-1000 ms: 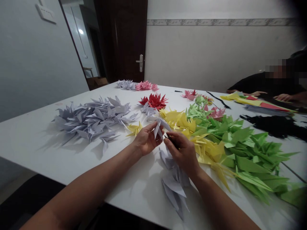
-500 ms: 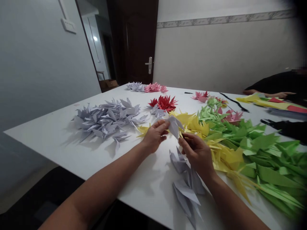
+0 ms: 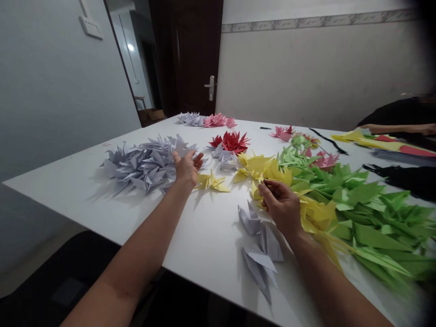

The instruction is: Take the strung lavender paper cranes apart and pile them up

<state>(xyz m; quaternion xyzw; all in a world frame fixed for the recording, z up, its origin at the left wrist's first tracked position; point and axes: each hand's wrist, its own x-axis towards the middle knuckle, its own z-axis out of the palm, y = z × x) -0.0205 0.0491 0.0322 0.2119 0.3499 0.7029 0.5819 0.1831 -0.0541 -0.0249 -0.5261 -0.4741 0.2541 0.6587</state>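
Observation:
My left hand [image 3: 188, 167] is open, fingers apart, at the right edge of a heap of white folded paper pieces [image 3: 145, 165]. My right hand [image 3: 281, 202] is closed in a pinch over the yellow paper pieces [image 3: 316, 213]; a small dark thing shows at its fingertips, too small to name. Several more white paper pieces [image 3: 260, 261] lie on the table just below and left of my right hand. A small yellow piece [image 3: 213, 181] rests between my two hands.
On the white table [image 3: 204, 236] are a red paper cluster [image 3: 235, 142], pink pieces [image 3: 218, 120] at the back and a big green heap [image 3: 381, 218] at right. A person's arm [image 3: 398, 128] is at the far right, near yellow and red sheets [image 3: 388, 143].
My left hand has moved left to the white heap and opened. The white piece that was between my hands is no longer there. My right hand remains pinched in nearly the same place.

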